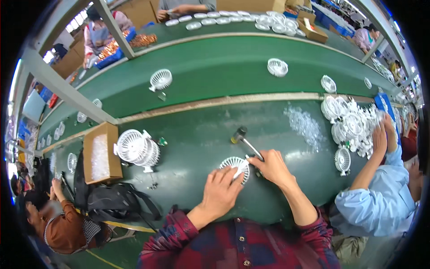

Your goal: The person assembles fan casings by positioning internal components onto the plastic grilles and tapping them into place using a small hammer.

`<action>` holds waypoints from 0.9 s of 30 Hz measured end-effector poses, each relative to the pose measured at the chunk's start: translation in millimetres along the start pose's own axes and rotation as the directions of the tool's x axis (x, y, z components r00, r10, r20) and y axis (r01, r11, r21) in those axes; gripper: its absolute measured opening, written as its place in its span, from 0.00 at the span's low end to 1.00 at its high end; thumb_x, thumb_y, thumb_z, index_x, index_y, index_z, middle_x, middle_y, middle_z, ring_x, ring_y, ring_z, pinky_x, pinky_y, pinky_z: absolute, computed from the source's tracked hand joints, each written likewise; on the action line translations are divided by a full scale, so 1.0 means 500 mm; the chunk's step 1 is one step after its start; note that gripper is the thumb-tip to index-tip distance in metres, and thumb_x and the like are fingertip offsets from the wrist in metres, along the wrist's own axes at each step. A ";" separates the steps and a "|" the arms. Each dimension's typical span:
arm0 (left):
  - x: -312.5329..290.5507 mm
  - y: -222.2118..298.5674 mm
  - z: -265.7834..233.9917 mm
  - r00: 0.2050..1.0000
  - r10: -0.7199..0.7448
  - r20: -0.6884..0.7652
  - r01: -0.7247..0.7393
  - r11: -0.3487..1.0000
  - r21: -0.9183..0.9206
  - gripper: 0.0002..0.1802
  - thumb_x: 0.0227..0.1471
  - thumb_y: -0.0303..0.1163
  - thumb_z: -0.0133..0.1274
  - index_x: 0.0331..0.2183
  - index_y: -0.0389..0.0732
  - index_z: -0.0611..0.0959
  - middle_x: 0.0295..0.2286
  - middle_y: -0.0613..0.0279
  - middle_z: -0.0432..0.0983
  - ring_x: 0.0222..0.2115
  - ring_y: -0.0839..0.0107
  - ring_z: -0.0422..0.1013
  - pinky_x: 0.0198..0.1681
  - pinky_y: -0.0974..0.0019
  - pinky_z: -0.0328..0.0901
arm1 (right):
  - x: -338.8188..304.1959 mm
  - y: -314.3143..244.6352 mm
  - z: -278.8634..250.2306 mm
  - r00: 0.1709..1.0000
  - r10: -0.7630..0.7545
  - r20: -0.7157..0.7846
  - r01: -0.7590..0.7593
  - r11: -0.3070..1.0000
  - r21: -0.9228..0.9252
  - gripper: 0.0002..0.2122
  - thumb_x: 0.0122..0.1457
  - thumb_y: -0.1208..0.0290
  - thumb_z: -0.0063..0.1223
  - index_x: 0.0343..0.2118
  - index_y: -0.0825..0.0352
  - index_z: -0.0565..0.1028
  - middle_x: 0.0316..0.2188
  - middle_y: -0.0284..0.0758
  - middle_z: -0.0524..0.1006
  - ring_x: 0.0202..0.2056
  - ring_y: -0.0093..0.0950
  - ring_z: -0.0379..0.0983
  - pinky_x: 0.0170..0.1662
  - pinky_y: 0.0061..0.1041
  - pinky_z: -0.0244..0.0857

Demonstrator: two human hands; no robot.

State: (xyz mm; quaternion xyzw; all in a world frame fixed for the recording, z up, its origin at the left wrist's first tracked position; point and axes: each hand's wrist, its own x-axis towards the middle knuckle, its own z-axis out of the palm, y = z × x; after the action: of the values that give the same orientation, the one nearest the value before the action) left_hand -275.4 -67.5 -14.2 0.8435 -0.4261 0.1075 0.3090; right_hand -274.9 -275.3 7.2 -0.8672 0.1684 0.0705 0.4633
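On the green bench in front of me lies a round white fan cage with radial ribs. My left hand is closed on it, fingers pressed over its near side, and a white piece shows by the fingertips. My right hand grips a small hammer by its handle, just right of the cage. The hammer's dark and yellowish head points away from me, apart from the cage. Part of the cage is hidden under my left hand.
Stacked fan cages stand left, beside a cardboard box of clear parts and a black backpack. Clear small pieces and a pile of white cages lie right, near a co-worker's hands. A green conveyor runs behind.
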 end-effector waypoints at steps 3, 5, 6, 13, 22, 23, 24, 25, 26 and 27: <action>0.010 -0.004 0.002 0.999 0.032 -0.022 -0.031 0.999 0.037 0.22 0.41 0.30 0.62 0.43 0.40 0.80 0.44 0.58 0.72 0.46 0.57 0.68 0.46 0.54 0.61 | -0.014 0.004 -0.024 0.991 -0.131 0.007 0.128 0.947 -0.295 0.13 0.56 0.69 0.59 0.35 0.77 0.76 0.24 0.48 0.78 0.30 0.44 0.75 0.34 0.37 0.66; 0.011 -0.010 0.010 0.998 0.044 -0.046 -0.040 0.996 0.085 0.23 0.41 0.30 0.63 0.43 0.40 0.80 0.44 0.58 0.73 0.46 0.57 0.68 0.47 0.53 0.62 | -0.017 0.021 -0.029 0.941 -0.303 -0.154 0.306 0.952 -0.003 0.18 0.58 0.68 0.58 0.48 0.71 0.74 0.23 0.32 0.77 0.19 0.20 0.68 0.21 0.23 0.62; 0.011 -0.007 0.010 0.999 0.027 -0.023 -0.025 0.998 0.064 0.20 0.45 0.30 0.60 0.43 0.38 0.79 0.44 0.56 0.72 0.48 0.56 0.67 0.50 0.51 0.62 | -0.030 0.022 -0.039 0.974 -0.197 -0.115 0.206 0.975 0.080 0.18 0.62 0.70 0.53 0.53 0.70 0.71 0.23 0.29 0.74 0.18 0.16 0.65 0.20 0.20 0.59; 0.010 0.000 0.006 0.999 0.027 -0.023 -0.026 0.999 0.035 0.21 0.45 0.30 0.60 0.44 0.38 0.79 0.45 0.56 0.72 0.48 0.55 0.67 0.50 0.51 0.62 | -0.138 0.032 -0.021 0.694 -0.616 -0.372 0.559 0.787 -0.262 0.13 0.63 0.77 0.47 0.50 0.73 0.72 0.23 0.37 0.73 0.20 0.26 0.69 0.24 0.26 0.63; -0.001 0.011 -0.052 0.997 0.053 0.059 -0.050 0.998 -0.048 0.22 0.39 0.30 0.64 0.40 0.40 0.79 0.42 0.58 0.72 0.43 0.56 0.68 0.46 0.53 0.59 | -0.023 0.095 -0.123 0.891 -0.036 -0.452 -0.006 0.996 -0.091 0.12 0.58 0.67 0.57 0.28 0.73 0.75 0.17 0.36 0.74 0.21 0.21 0.69 0.26 0.26 0.63; 0.003 0.015 -0.060 0.998 0.025 0.062 -0.021 0.998 -0.066 0.23 0.39 0.31 0.64 0.41 0.40 0.78 0.41 0.57 0.72 0.43 0.56 0.68 0.46 0.54 0.58 | 0.002 0.100 -0.133 0.869 -0.023 -0.494 -0.012 0.998 -0.067 0.13 0.57 0.66 0.58 0.27 0.73 0.74 0.17 0.36 0.75 0.21 0.21 0.70 0.26 0.26 0.63; 0.007 0.018 -0.064 0.998 0.029 0.057 -0.025 0.998 -0.064 0.23 0.39 0.31 0.64 0.41 0.40 0.78 0.41 0.57 0.72 0.43 0.56 0.68 0.46 0.54 0.58 | 0.025 0.099 -0.143 0.851 -0.030 -0.524 -0.017 0.996 -0.084 0.12 0.57 0.67 0.57 0.27 0.74 0.75 0.17 0.38 0.75 0.21 0.25 0.71 0.27 0.29 0.64; 0.010 0.018 -0.064 0.999 -0.001 0.048 0.003 0.999 -0.043 0.24 0.39 0.32 0.64 0.42 0.39 0.78 0.41 0.57 0.71 0.42 0.56 0.68 0.46 0.54 0.57 | 0.052 0.102 -0.147 0.851 -0.035 -0.524 -0.011 0.996 -0.085 0.12 0.57 0.67 0.57 0.27 0.74 0.75 0.17 0.38 0.75 0.21 0.25 0.71 0.27 0.29 0.64; 0.011 0.017 -0.064 0.999 -0.029 0.039 0.030 0.999 -0.025 0.26 0.39 0.32 0.65 0.42 0.38 0.77 0.41 0.57 0.71 0.42 0.57 0.67 0.46 0.54 0.56 | 0.075 0.104 -0.150 0.844 -0.075 -0.531 -0.002 0.990 -0.143 0.12 0.56 0.67 0.57 0.28 0.74 0.75 0.17 0.40 0.75 0.21 0.28 0.72 0.28 0.31 0.64; 0.009 0.014 -0.063 0.999 -0.026 0.035 0.027 0.999 -0.024 0.26 0.39 0.32 0.65 0.42 0.38 0.77 0.41 0.57 0.71 0.42 0.57 0.67 0.46 0.54 0.56 | 0.095 0.101 -0.155 0.837 -0.115 -0.535 0.006 0.980 -0.201 0.11 0.56 0.67 0.57 0.28 0.73 0.76 0.17 0.42 0.75 0.21 0.31 0.73 0.28 0.32 0.64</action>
State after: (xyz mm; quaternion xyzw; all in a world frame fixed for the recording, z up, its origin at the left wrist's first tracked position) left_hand -275.6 -54.2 15.9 0.8469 -0.4214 0.0835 0.3132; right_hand -251.5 -375.9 -2.1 -0.8967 0.2578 -0.1774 0.3129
